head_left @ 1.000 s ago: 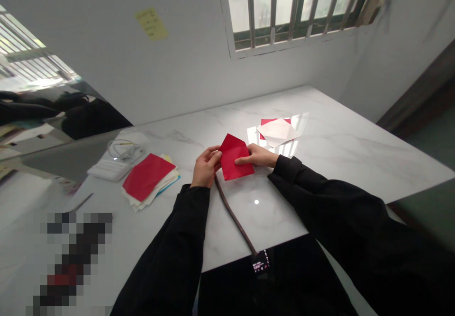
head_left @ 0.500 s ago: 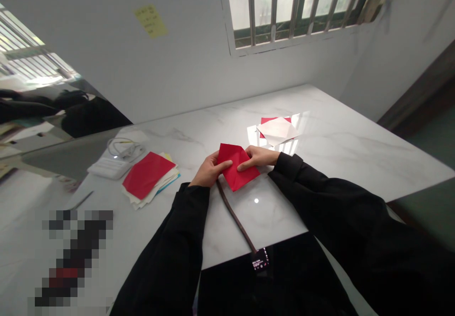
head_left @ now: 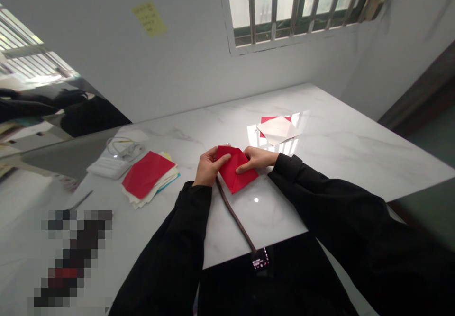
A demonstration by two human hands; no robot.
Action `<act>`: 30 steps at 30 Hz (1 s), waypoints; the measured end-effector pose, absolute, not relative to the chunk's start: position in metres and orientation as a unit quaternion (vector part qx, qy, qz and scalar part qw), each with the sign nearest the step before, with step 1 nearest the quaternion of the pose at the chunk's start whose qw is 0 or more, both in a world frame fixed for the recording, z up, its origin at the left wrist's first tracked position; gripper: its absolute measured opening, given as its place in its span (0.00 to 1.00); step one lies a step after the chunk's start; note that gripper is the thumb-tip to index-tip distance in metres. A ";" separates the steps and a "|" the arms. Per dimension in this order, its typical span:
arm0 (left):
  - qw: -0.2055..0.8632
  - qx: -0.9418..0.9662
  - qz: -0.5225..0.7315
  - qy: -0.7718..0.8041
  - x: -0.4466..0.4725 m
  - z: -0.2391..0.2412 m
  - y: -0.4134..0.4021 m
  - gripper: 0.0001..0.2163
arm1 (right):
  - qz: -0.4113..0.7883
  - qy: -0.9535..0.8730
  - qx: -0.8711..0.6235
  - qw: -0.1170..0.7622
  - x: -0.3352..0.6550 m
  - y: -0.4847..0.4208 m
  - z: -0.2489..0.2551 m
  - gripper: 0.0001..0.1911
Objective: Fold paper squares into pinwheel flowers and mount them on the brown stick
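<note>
A folded red paper (head_left: 235, 173) lies on the white marble table (head_left: 337, 150) in front of me. My left hand (head_left: 209, 167) grips its left edge, thumb on top. My right hand (head_left: 256, 158) pinches its upper right part, fingers pressed on the fold. Both sleeves are black. The paper's top corner is bent down between my hands.
A stack of coloured sheets with a red one on top (head_left: 147, 175) lies to the left, beside a white box with a coiled cable (head_left: 115, 159). A white folded paper over a red sheet (head_left: 277, 130) lies further back. A dark strap (head_left: 234, 214) runs toward me.
The red paper went from held up off the table to lying flat, turned slightly, and its top point has been folded down. Both hands stayed on it.
</note>
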State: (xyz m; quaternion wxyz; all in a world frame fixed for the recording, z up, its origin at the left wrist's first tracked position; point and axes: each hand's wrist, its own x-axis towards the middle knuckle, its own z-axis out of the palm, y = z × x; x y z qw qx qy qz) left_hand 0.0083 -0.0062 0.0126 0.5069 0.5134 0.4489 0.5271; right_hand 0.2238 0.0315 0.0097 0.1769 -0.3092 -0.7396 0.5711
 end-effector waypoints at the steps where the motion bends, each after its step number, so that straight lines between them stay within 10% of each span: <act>1: 0.503 0.513 0.528 0.452 0.008 0.012 -0.006 0.25 | 0.571 -0.739 -0.309 0.178 0.224 0.031 0.010 0.22; 23: 0.444 0.547 0.544 0.456 0.014 0.017 -0.010 0.15 | 0.537 -0.773 -0.311 0.133 0.222 0.029 0.015 0.18; 30: 0.537 0.506 0.521 0.429 0.015 0.019 -0.011 0.31 | 0.548 -0.762 -0.311 0.146 0.222 0.028 0.017 0.17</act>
